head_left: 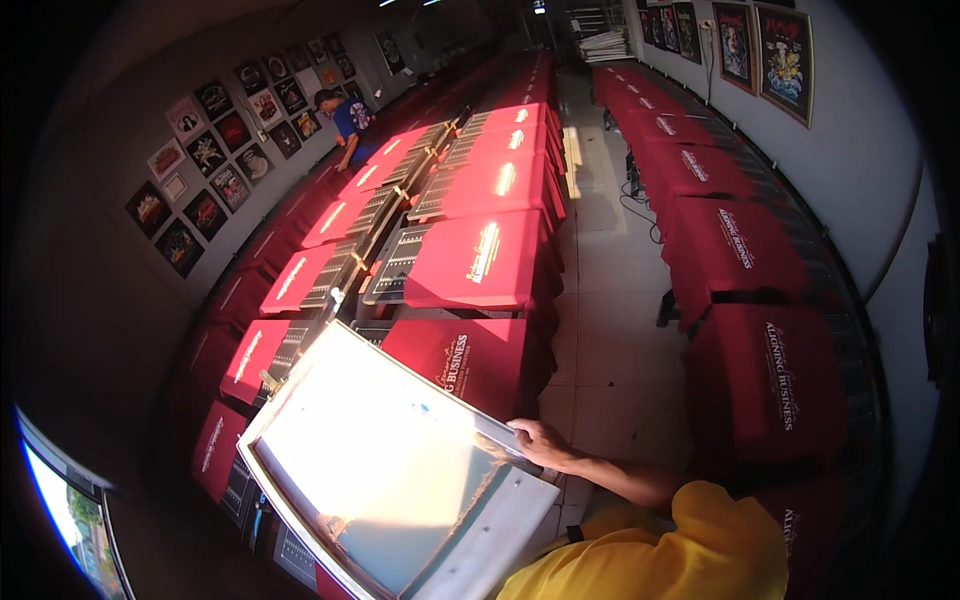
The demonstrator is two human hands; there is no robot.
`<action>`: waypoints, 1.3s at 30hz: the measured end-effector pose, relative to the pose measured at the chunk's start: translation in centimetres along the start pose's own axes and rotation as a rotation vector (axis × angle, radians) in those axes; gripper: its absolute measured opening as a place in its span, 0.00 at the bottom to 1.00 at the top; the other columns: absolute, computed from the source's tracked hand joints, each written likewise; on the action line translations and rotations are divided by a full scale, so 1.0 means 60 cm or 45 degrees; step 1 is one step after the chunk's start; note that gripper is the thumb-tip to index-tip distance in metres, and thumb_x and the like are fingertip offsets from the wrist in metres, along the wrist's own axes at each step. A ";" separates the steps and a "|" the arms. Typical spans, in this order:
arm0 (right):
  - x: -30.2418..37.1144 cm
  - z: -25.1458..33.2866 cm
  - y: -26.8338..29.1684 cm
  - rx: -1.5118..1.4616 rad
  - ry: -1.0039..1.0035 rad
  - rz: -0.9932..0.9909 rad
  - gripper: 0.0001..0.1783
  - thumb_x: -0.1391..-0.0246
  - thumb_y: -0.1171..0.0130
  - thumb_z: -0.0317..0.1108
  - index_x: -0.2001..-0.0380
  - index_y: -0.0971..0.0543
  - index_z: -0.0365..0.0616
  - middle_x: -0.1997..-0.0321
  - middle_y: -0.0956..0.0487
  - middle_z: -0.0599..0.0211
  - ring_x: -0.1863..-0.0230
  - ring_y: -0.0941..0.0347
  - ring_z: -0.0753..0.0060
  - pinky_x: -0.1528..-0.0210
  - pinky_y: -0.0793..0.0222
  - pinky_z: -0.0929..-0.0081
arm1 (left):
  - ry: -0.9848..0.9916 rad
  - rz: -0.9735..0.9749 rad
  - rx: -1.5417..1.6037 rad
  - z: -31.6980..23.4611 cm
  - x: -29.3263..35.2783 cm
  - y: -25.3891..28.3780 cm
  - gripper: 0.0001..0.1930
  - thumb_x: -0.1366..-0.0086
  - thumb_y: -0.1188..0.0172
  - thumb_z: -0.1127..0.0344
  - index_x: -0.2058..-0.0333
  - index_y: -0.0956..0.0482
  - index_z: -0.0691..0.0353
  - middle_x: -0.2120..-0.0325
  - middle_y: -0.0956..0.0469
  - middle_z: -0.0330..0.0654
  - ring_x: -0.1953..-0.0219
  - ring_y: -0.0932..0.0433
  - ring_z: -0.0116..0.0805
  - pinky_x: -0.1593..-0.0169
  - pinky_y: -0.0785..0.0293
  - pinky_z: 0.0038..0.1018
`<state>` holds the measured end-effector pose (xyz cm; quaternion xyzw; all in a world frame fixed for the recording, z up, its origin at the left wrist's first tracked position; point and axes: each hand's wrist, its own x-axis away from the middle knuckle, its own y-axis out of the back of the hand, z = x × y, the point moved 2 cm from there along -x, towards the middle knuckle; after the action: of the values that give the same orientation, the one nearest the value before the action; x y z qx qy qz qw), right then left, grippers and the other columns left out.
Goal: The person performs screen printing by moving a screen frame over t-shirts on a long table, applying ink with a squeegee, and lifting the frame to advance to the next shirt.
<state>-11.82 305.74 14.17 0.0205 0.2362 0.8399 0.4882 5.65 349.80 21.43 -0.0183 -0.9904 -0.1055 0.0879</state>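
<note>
My right hand (541, 445), at the end of a bare forearm from a yellow sleeve, is closed around the right edge of a large screen-printing frame (500, 530). The frame is tilted, with a pale border and a mesh that glares white in the sunlight. Brownish residue runs along the mesh's lower and right margins. Beneath its far edge is a dark red shirt (400, 345) with a white print, laid on a printing board. My left hand does not show.
Long rows of printing boards bear more red shirts (480, 260). To the right of an aisle (600, 330) stands another row (735, 245). A person in blue (352, 118) leans over the far left row. Framed pictures (785, 65) hang on the walls. Dark cables (640, 205) lie beside the right row.
</note>
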 end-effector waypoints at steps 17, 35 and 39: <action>0.102 -0.070 0.539 0.309 -0.560 -0.963 0.18 0.36 0.53 0.35 0.49 0.24 0.38 0.52 0.21 0.46 0.50 0.23 0.49 0.46 0.30 0.61 | -0.359 1.376 -0.056 -0.158 -0.093 -0.758 0.23 0.31 0.51 0.52 0.75 0.26 0.67 0.82 0.32 0.36 0.79 0.31 0.31 0.75 0.35 0.34; 0.557 0.101 0.322 0.308 -1.082 -2.706 0.16 0.39 0.49 0.27 0.50 0.23 0.33 0.64 0.18 0.58 0.60 0.24 0.74 0.56 0.29 0.76 | -1.700 2.937 -0.174 -0.168 0.487 -1.141 0.17 0.33 0.47 0.62 0.59 0.23 0.74 0.65 0.20 0.52 0.62 0.22 0.40 0.55 0.27 0.33; 0.651 0.161 0.216 0.360 -1.210 -2.923 0.15 0.41 0.45 0.26 0.52 0.22 0.34 0.71 0.23 0.69 0.70 0.32 0.81 0.67 0.33 0.79 | -0.588 3.173 -0.571 -0.116 0.585 -1.050 0.17 0.33 0.47 0.63 0.57 0.22 0.74 0.62 0.22 0.44 0.56 0.26 0.33 0.49 0.31 0.29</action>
<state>-40.17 336.48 20.49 0.1560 0.0063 -0.1934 0.9686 -31.15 287.37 21.37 -0.9585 -0.2578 -0.1102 -0.0510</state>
